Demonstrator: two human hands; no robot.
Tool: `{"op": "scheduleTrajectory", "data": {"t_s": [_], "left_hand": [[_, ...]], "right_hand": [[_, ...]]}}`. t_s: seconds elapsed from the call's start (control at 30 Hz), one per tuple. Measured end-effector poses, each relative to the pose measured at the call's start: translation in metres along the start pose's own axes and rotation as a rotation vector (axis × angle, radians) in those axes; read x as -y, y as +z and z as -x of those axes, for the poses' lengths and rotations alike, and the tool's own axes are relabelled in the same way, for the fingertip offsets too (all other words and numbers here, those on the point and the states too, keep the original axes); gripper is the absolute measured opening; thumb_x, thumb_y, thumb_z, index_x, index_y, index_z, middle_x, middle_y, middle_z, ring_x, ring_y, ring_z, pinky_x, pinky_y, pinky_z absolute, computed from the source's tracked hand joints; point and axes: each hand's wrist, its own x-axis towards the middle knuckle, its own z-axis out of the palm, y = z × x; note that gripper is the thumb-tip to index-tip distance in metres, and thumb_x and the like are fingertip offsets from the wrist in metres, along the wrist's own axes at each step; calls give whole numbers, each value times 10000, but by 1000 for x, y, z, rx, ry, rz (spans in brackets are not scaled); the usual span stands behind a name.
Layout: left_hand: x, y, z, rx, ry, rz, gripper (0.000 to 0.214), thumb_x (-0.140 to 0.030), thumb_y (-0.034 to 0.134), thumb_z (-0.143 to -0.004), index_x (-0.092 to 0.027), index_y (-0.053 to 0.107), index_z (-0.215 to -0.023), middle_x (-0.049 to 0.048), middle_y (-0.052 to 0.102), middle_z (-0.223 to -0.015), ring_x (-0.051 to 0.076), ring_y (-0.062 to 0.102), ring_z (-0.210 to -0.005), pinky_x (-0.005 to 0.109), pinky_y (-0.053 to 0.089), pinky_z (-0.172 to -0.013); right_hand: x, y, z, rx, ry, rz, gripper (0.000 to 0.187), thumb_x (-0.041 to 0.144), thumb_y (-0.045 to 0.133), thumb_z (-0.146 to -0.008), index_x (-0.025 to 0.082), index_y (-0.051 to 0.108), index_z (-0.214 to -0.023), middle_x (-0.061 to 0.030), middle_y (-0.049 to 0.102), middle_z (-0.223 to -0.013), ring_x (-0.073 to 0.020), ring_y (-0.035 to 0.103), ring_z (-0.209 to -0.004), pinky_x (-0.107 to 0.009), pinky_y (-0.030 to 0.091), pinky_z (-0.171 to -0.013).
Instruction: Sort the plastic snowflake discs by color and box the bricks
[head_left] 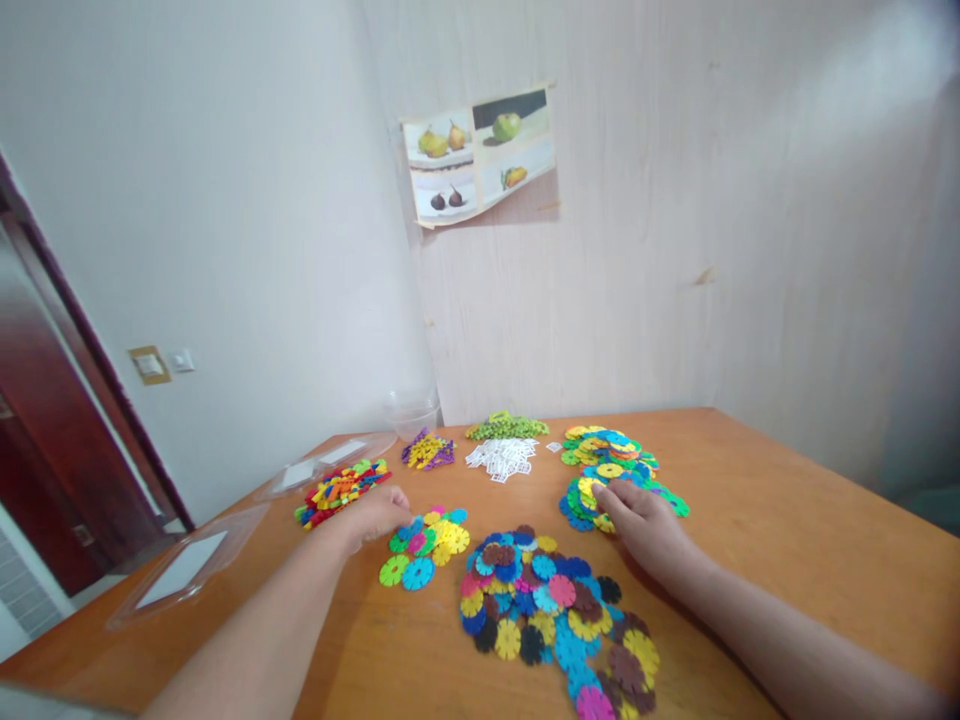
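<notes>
My left hand [381,515] is closed, fingers curled together, at the upper left edge of a small group of notched plastic discs [442,540] in yellow, blue, green and pink. What its fingertips hold, if anything, is hidden. At the pile of green, yellow and blue notched discs [619,465] on the right, my right hand [645,515] pinches the edge of a yellow disc [589,489] between thumb and fingers. A larger heap of mixed notched discs [525,590], with brown, black, blue, pink and yellow ones, lies between my forearms.
Farther back on the wooden table [787,520] are piles of white pieces [504,457], green pieces [510,427], and purple-yellow pieces [427,450]. Red-yellow pieces [341,490] lie left. A clear tub [412,410] stands by the wall; clear lids [187,565] lie at left.
</notes>
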Motion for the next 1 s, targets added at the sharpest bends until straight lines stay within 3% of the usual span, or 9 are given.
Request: {"op": "scheduleTrajectory", "data": {"t_s": [0.27, 0.5, 0.6, 0.7, 1.0], "left_hand": [[17, -1, 7, 53, -12, 32, 250, -279, 687, -474, -197, 647, -707, -40, 615, -590, 162, 545, -646, 226, 329, -553], [1, -8, 5, 5, 8, 145, 175, -253, 665, -513, -188, 627, -670, -26, 612, -607, 157, 537, -658, 235, 355, -577], [-19, -8, 3, -4, 41, 220, 180, -303, 680, -564, -185, 625, -689, -15, 632, -646, 153, 546, -668, 238, 380, -595], [-46, 4, -1, 6, 74, 295, 222, -335, 709, -591, -180, 626, -727, -6, 641, -665, 145, 545, -651, 239, 390, -592], [-151, 86, 0, 160, 216, 487, 205, -262, 758, -601, -175, 660, -759, -11, 621, -626, 121, 540, -610, 234, 400, -584]], "right_hand": [[-3, 0, -1, -8, -19, 4, 466, 573, 563, -840, 206, 451, -576, 33, 435, -569, -133, 383, -567, -280, 269, -539], [5, -1, -1, -53, 48, -59, 437, 580, 541, -851, 202, 538, -632, 37, 407, -558, -135, 379, -560, -272, 291, -533], [8, 0, -1, -122, 118, -154, 425, 580, 539, -851, 198, 557, -665, 45, 399, -541, -127, 357, -536, -264, 279, -512], [6, -1, -4, -182, 150, -213, 432, 588, 549, -840, 193, 564, -665, 45, 411, -536, -125, 361, -531, -260, 278, -508], [6, -4, -7, -214, 170, -287, 417, 575, 571, -832, 191, 581, -671, 46, 427, -544, -125, 379, -540, -261, 299, -531]]}}
